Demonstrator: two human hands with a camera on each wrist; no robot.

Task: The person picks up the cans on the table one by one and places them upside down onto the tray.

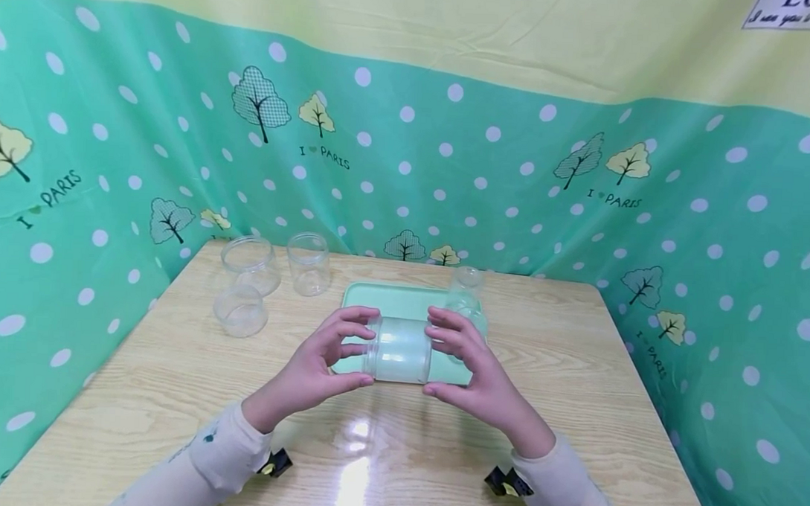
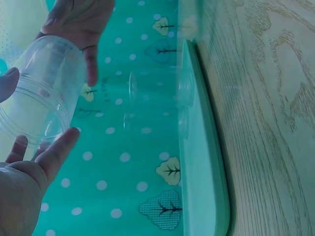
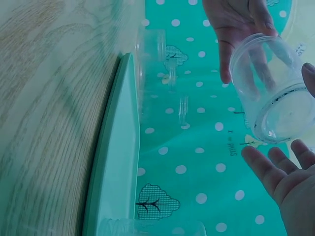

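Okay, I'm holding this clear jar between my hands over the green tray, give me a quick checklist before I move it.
1. Jar held from both ends: ok, left-hand grip at one end, right-hand grip at the other.
2. Jar upright: not ok, it lies sideways.
3. Jar clear of the green tray: ok, the wrist views show it raised.
4. Tray's far right corner free: not ok, clear containers show there.
5. Three jars on the left of the table out of the way: ok, apart from both hands.
6. Firmness of hold: cannot tell.
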